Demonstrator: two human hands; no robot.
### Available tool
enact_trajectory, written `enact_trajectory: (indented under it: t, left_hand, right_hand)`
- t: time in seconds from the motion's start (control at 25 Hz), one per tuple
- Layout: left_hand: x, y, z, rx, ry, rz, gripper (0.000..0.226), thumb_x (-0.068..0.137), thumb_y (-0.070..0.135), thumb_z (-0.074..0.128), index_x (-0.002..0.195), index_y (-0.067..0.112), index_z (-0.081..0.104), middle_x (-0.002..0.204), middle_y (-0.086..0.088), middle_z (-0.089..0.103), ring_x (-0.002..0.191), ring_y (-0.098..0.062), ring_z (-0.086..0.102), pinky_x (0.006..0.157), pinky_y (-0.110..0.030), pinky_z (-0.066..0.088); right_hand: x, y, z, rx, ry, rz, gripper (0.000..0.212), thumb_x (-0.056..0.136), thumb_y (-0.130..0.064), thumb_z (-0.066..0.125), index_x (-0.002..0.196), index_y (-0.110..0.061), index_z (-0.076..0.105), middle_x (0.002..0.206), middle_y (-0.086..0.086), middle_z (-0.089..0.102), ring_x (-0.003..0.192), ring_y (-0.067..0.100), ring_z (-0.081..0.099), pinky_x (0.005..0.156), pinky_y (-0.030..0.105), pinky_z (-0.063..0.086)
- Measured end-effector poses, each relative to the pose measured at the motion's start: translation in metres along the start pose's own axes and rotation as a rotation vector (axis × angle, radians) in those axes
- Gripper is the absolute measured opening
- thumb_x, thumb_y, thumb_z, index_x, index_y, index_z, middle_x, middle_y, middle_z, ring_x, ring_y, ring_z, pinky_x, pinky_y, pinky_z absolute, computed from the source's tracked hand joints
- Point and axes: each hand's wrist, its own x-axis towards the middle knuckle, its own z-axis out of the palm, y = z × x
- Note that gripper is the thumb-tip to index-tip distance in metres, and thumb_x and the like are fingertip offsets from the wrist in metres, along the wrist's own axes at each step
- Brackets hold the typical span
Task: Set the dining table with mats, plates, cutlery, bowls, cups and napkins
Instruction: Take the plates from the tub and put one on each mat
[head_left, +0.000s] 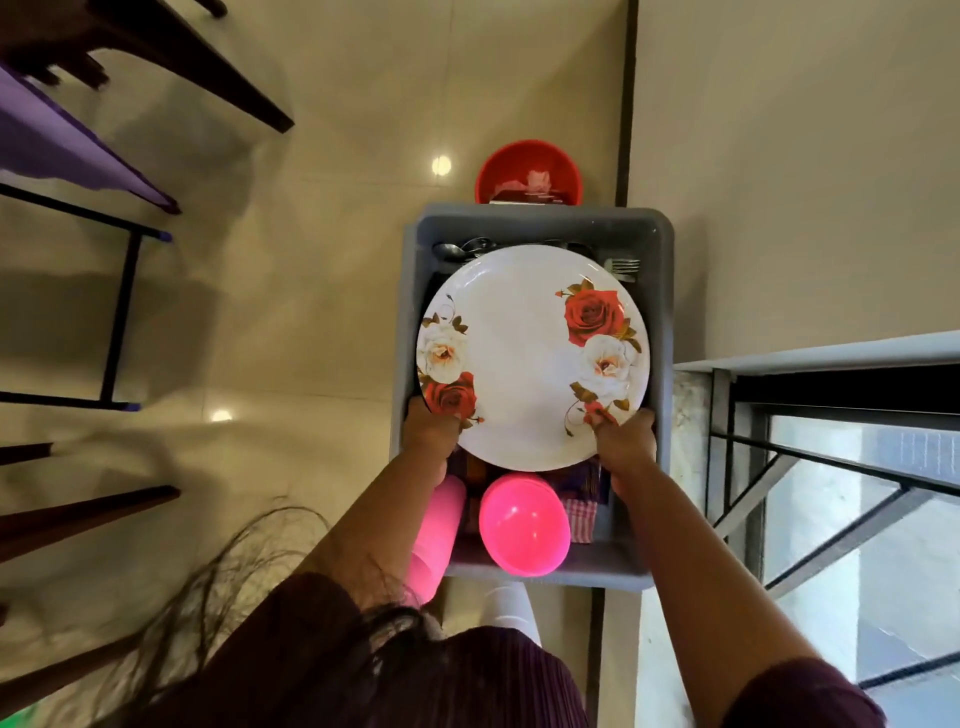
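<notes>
A white plate (524, 353) with red and white roses is held over a grey tub (660, 291) on the floor. My left hand (430, 431) grips its near left rim and my right hand (623, 441) grips its near right rim, thumb on top. Whether more plates are stacked beneath is hidden. In the tub lie a pink bowl (522, 525), stacked pink cups (436, 530), checked cloth napkins (581, 512), spoons (460, 250) and forks (621, 266) at the far end.
A red bucket (527, 171) stands beyond the tub against the wall (789, 182). A table with a purple cloth (57, 145) and dark chair legs (88, 512) are at the left. A window frame (831, 441) is at the right. Glossy tiled floor (311, 291) lies between.
</notes>
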Motion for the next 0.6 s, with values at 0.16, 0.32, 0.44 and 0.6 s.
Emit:
enact_trajectory:
  t: [0.16,0.32,0.44,0.6]
  left_hand:
    - [-0.012,0.005,-0.013,-0.091,-0.052,0.014,0.031,0.08,0.002,0.069,0.108,0.016,0.068,0.097,-0.011,0.073,0.084,-0.027,0.071,0.073,-0.052,0.058]
    - [-0.025,0.023,-0.015,-0.096,-0.036,0.019,0.02,0.084,0.014,0.067,0.103,0.022,0.065,0.093,-0.01,0.071,0.078,-0.022,0.068,0.07,-0.042,0.059]
    - [-0.024,0.019,-0.003,-0.021,0.015,0.085,0.051,0.087,0.011,0.063,0.133,0.027,0.047,0.112,-0.006,0.066,0.091,-0.022,0.066,0.072,-0.04,0.06]
    - [-0.03,0.009,0.008,-0.173,-0.027,0.052,0.063,0.088,-0.001,0.052,0.137,0.037,0.038,0.115,0.001,0.062,0.091,-0.018,0.064,0.065,-0.034,0.054]
  right_hand:
    - [-0.012,-0.003,-0.002,0.179,-0.029,0.005,0.045,0.08,-0.021,0.074,0.113,-0.019,0.045,0.102,0.006,0.062,0.094,0.03,0.064,0.07,0.056,0.059]
    - [-0.026,-0.019,-0.008,0.186,0.018,0.006,0.035,0.08,-0.016,0.074,0.108,-0.017,0.052,0.103,0.011,0.066,0.09,0.031,0.065,0.064,0.05,0.06]
    - [-0.028,-0.019,-0.004,0.042,0.122,-0.01,0.034,0.085,-0.01,0.067,0.116,-0.011,0.052,0.108,0.014,0.065,0.092,0.033,0.062,0.063,0.039,0.056]
    - [-0.023,-0.007,0.02,0.068,0.211,0.003,0.046,0.091,-0.013,0.056,0.134,-0.01,0.038,0.124,0.02,0.057,0.108,0.042,0.057,0.085,0.045,0.053]
